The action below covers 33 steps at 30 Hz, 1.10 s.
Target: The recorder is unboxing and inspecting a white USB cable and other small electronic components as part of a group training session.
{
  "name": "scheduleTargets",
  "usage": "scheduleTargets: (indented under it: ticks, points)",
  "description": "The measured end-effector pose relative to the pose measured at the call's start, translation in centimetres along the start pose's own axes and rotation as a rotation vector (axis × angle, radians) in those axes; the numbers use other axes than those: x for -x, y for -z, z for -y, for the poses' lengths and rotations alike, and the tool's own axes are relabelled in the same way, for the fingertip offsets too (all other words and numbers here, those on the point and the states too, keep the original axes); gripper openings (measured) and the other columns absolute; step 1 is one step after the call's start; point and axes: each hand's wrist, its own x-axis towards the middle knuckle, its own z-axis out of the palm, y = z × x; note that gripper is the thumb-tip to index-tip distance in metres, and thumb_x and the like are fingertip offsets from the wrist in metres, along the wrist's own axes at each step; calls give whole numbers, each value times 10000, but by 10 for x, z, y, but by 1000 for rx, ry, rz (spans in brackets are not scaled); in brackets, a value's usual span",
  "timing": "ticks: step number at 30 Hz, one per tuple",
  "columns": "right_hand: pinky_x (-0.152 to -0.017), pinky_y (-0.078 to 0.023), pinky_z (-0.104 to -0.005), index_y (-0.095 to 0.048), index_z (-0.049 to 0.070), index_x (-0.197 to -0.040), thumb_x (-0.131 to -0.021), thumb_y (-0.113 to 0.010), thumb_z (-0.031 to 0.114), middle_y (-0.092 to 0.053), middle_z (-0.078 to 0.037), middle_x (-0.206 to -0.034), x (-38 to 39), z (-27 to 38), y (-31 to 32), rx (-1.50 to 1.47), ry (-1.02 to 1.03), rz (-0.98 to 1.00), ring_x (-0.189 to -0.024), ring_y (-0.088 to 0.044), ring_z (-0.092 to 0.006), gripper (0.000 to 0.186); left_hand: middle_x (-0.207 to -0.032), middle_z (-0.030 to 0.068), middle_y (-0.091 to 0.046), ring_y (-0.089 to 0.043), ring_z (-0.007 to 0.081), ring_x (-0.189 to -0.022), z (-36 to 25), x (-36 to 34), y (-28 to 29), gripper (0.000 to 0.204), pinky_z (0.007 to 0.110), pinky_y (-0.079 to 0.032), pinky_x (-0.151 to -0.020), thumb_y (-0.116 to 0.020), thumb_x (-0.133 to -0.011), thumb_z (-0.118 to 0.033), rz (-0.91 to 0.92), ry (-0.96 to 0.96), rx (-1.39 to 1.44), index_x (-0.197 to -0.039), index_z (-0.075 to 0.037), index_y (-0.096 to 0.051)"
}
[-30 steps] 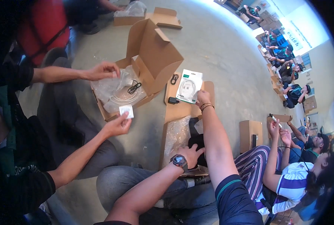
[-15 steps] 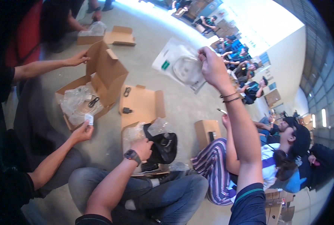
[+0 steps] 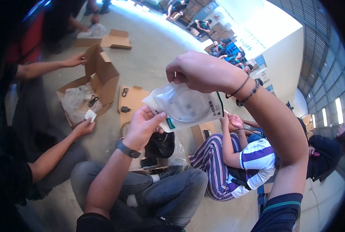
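I hold a translucent plastic package (image 3: 188, 108) with a coiled white cable inside and a green label. My left hand (image 3: 145, 123) is closed on its lower left corner. My right hand (image 3: 192, 73) is raised and pinches its top edge. Below the package, a black fabric item (image 3: 163, 147) lies in bubble wrap (image 3: 178, 154) over an open cardboard box. A small black plug (image 3: 126, 109) and a coiled black cable (image 3: 125, 92) rest on that box's flattened lid (image 3: 135, 96).
At left, a co-worker's hand (image 3: 86, 128) holds a small white square (image 3: 90, 115) beside an open box (image 3: 104, 73) with plastic wrap. A person in striped trousers (image 3: 213, 170) sits close on the right. More people and boxes (image 3: 219, 33) line the far wall.
My right hand has lifted the package from the box lid and turned it. My left hand has left the black item and risen to take hold of the package.
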Motion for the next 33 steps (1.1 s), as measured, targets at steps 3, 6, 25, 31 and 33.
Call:
scheduleTargets:
  ticks: [3,6,25,31,33]
  points:
    - [-801,-570,-417,-705,62,-1163,-908,-801,254,-775,-169,-1004,-9,22,21,-304,-135,-214,-894,-736,-316,334,-1129,2,-748,-708,102,-965,-3,4,7,305,267,-583,-721,-735,-1002,-121,-194,-141,78,-1295,-125,-648]
    - [-792,-580,-377,-683,2,-1209,-937,-795,283,-777,-137,-971,3,12,35,-325,-265,-170,-890,-746,-247,407,-1184,-6,-733,-706,113,-994,-13,2,5,300,264,-585,-728,-711,-1018,-120,-288,-259,152,-1310,-138,-644]
    - [-668,-509,-388,-735,-23,-1009,-992,-660,145,-712,-186,-786,12,25,26,-248,-407,-462,-673,-659,-248,185,-1199,95,-704,-699,201,-1119,-9,-1,-3,205,397,-587,-1031,-699,-1034,-165,-98,-311,379,-1171,-38,-616]
    - [-670,-497,-358,-739,-15,-1023,-1002,-670,152,-722,-156,-819,15,22,9,-292,-430,-487,-699,-633,-215,182,-1207,49,-719,-706,162,-1083,-13,5,-8,272,351,-572,-1001,-689,-1046,-183,-153,-241,308,-1281,-64,-621]
    - [-674,-498,-357,-739,-16,-1025,-1006,-669,157,-724,-152,-820,13,16,6,-329,-449,-498,-702,-633,-212,188,-1274,57,-690,-693,171,-1099,-12,1,-4,322,354,-568,-977,-669,-1052,-142,-139,-229,276,-1352,-60,-585]
